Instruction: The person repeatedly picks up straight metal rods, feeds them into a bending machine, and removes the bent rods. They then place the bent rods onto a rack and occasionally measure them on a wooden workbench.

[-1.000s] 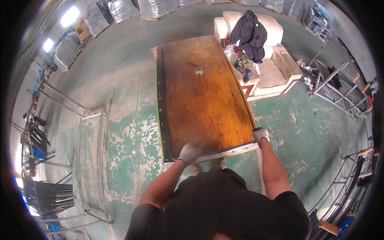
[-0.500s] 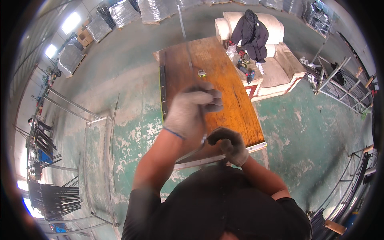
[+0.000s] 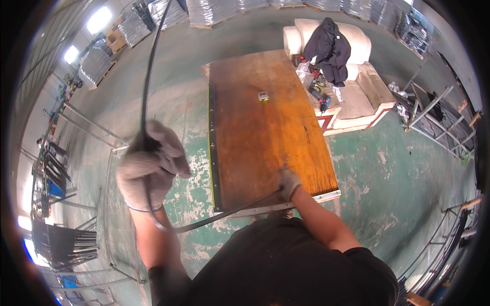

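A thin dark bent rod (image 3: 148,76) runs up past the top edge of the picture and curves round below my left wrist toward the table. My gloved left hand (image 3: 153,166) is raised left of the table, with its fingers closed round the rod. Over the table's near edge, my gloved right hand (image 3: 289,183) is closed at the rod's other end; its fingers are partly blurred. Both gloves are greyish and knitted. The worn wooden table (image 3: 255,137) has a dark strip with studs along its left edge and a pale metal strip along its near edge.
A small tape measure (image 3: 263,96) lies on the table. Beyond its right side stands a cream sofa (image 3: 352,97) bearing a dark jacket (image 3: 329,51) and power tools (image 3: 322,102). Metal racks (image 3: 434,112) stand at the right, a stack of dark bars (image 3: 64,250) at the left. Wrapped pallets (image 3: 209,13) line the back.
My left hand has swung left, away from the table, with the rod, which now stands at the left. My right hand has moved slightly onto the table's near edge.
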Action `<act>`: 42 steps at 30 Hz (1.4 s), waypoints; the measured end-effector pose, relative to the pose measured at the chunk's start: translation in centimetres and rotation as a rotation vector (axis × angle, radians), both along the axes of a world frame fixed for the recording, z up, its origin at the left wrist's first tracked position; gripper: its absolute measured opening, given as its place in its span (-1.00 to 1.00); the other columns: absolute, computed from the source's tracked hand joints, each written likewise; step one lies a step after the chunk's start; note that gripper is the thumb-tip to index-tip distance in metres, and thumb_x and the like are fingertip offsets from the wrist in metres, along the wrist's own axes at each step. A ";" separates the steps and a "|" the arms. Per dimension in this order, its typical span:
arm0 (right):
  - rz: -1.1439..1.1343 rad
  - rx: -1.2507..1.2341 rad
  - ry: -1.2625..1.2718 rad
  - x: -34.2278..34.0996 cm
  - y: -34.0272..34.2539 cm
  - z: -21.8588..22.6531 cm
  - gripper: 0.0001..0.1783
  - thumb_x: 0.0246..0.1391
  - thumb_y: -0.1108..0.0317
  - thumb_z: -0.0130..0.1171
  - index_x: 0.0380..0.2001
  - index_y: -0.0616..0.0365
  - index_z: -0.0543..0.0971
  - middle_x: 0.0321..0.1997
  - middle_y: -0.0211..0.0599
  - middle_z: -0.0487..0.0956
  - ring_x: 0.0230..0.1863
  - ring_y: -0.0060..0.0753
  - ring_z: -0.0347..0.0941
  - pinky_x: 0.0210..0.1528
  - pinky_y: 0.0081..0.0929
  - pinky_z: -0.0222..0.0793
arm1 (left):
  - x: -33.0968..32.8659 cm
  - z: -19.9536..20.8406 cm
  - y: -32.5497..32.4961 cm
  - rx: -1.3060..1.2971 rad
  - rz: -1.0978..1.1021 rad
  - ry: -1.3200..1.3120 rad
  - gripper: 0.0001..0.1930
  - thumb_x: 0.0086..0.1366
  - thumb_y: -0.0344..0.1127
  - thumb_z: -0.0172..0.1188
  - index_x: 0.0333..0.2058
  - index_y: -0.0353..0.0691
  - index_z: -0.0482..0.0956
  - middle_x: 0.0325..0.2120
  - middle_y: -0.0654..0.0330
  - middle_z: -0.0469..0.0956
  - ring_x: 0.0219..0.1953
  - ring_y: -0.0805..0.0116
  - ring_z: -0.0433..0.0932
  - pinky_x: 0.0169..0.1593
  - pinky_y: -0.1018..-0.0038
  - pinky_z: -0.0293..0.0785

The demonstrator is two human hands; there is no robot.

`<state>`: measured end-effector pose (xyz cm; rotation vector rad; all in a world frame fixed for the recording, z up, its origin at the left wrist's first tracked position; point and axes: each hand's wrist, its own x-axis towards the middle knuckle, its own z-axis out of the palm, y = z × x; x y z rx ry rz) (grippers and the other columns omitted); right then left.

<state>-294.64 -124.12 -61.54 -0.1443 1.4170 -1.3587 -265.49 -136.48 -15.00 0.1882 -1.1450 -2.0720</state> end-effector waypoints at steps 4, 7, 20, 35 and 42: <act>-0.541 0.256 0.336 -9.6 4.2 2.1 -0.55 0.47 -0.12 0.19 -0.22 0.05 0.71 -0.44 -0.42 0.53 -0.46 -0.39 0.39 -0.39 -0.23 0.33 | 1.0 -9.0 -1.1 -0.074 0.284 -0.707 -0.64 0.22 -0.60 0.17 0.02 -0.37 0.60 -0.22 -0.01 0.72 -0.32 0.21 0.72 -0.19 0.37 0.72; -0.592 0.239 0.689 -13.4 7.7 1.5 -0.49 0.49 -0.04 0.20 -0.14 0.29 0.73 -0.27 -0.19 0.73 -0.23 -0.34 0.52 -0.06 -0.29 0.45 | 3.3 -20.7 -2.5 0.004 0.384 -0.928 -0.51 0.23 -0.57 0.24 0.17 -0.43 0.55 -0.19 -0.01 0.72 -0.35 0.22 0.72 -0.23 0.37 0.71; -0.338 0.747 1.039 -12.7 11.9 -0.7 -0.49 0.47 -0.11 0.08 0.01 0.11 0.71 0.00 0.15 0.74 0.04 0.28 0.67 0.15 0.07 0.53 | 0.6 -40.5 0.8 -0.377 0.476 -1.452 -0.55 0.20 -0.41 0.19 0.09 -0.24 0.69 -0.08 -0.10 0.75 0.00 -0.08 0.74 0.09 0.17 0.63; 0.153 0.891 1.405 -9.7 15.6 2.9 -0.58 0.18 0.15 0.37 0.10 -0.10 0.69 0.18 -0.15 0.67 0.29 0.05 0.52 0.37 -0.04 0.43 | 1.6 -44.2 7.8 -1.079 0.040 -1.505 -0.63 0.06 -0.19 0.45 -0.14 -0.16 0.72 -0.07 0.01 0.63 0.11 -0.04 0.59 0.21 0.08 0.56; 0.128 0.942 1.372 -8.8 16.6 2.9 -0.61 0.18 0.11 0.37 0.05 -0.09 0.73 0.14 -0.19 0.70 0.28 0.00 0.53 0.35 -0.07 0.44 | 2.4 -44.5 9.4 -1.125 0.137 -1.449 -0.71 0.12 -0.41 0.27 -0.13 -0.18 0.71 -0.04 0.04 0.63 0.10 -0.05 0.58 0.17 0.09 0.56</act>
